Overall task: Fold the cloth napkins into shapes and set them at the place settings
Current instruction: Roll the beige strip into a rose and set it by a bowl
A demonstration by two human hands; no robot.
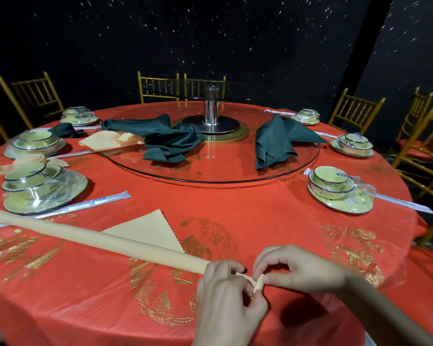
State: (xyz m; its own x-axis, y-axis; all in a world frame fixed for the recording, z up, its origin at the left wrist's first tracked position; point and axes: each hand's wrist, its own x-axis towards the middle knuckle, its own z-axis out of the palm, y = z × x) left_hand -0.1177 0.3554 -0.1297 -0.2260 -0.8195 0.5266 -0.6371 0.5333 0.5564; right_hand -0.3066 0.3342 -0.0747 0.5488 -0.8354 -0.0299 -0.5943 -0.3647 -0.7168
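At the near edge of a red-clothed banquet table (260,221), a person works the end of a peach napkin (98,239) rolled into a long, thin tube. The roll lies flat on the cloth, its long axis running on a diagonal from the far left down to the hands at near centre, with a pointed flap (148,228) with a zigzag edge lying out from its far side.

Both hands meet at the roll's near end. The left hand (225,295) has its fingers curled over the tube where it narrows, thumb closing from below. The right hand (293,270) pinches the upturned tip (259,283) between thumb and forefinger, the other fingers loosely bent above it. The two sit almost touching, so neither is nearer the work — everything left to shape stretches away to the person's left.

Judging by the grip, the step in hand is starting a coil from this end. That would call for turning the tip back along the tube's axis while the left hand feeds length in, keeping the roll from loosening.

Green napkins (165,138) lie unfolded on the glass turntable (210,179). The nearest place setting (40,191) — stacked bowls under clear wrap, with wrapped chopsticks (85,206) just beside it — stands to the left, just beyond the roll's far stretch.
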